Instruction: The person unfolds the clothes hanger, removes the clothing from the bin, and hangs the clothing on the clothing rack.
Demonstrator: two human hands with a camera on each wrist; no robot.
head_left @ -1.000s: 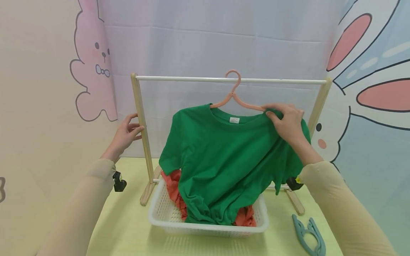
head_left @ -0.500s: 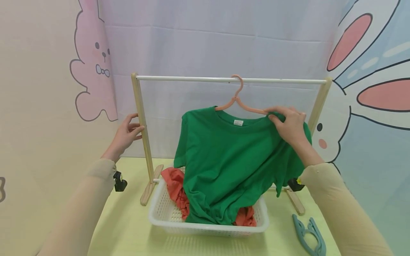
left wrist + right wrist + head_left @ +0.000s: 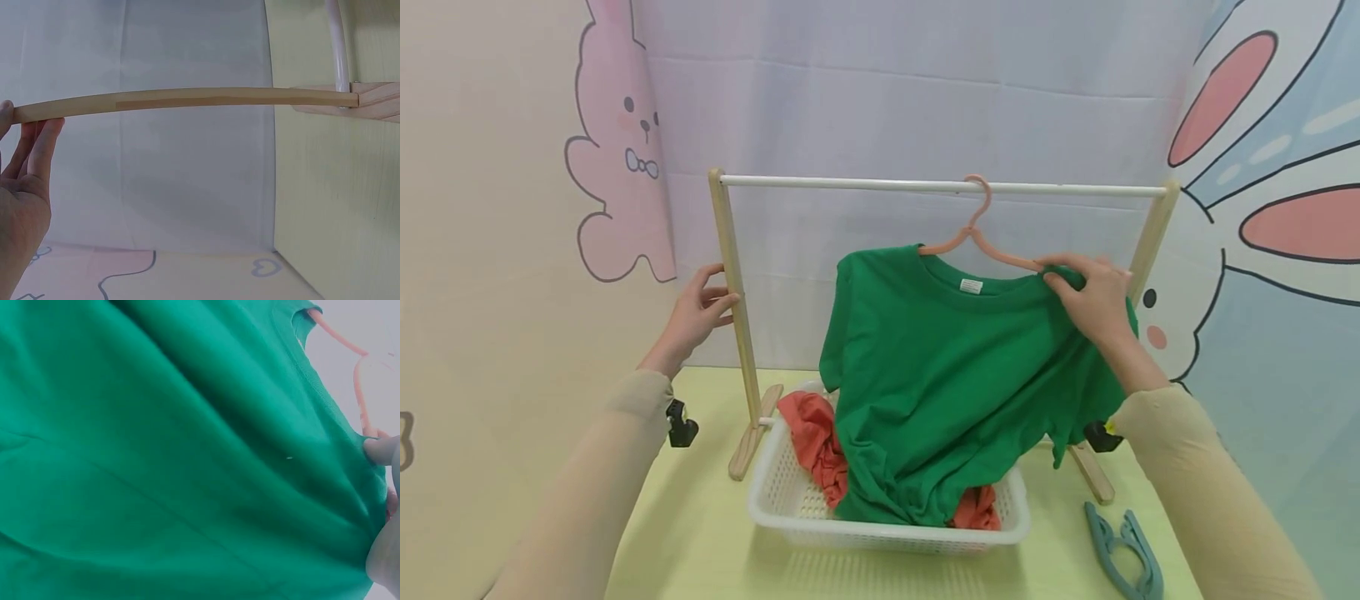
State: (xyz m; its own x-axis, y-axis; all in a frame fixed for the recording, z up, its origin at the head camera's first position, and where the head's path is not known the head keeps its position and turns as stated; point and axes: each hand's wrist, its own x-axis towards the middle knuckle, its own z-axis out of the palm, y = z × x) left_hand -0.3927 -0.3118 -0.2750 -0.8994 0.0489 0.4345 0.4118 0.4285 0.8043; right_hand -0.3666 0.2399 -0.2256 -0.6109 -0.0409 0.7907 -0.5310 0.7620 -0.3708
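Note:
My left hand (image 3: 694,310) grips the left wooden post (image 3: 742,354) of a small clothes rack, thumb on one side and fingers on the other. Over the rack's white rod (image 3: 842,183) lies the hook of a pink hanger (image 3: 972,230), whose arms reach inside the neckline of a green T-shirt (image 3: 940,358). At the shirt's shoulder on the right, my right hand (image 3: 1093,296) pinches the cloth together with the end of the hanger arm. In the right wrist view the T-shirt (image 3: 175,462) fills most of the picture, drawn into folds toward the thumb.
Below the rack a white plastic basket (image 3: 887,533) holds the shirt's hem and crumpled orange-red cloth (image 3: 812,437). A blue-green folding hanger (image 3: 1102,546) lies on the pale yellow tabletop (image 3: 685,533), right of the basket. Behind hangs a pale curtain (image 3: 850,100).
My right hand has moved right and slightly down, taking the hanger and T-shirt along the rod. More orange-red cloth shows at the basket's left. My left hand stays at the post.

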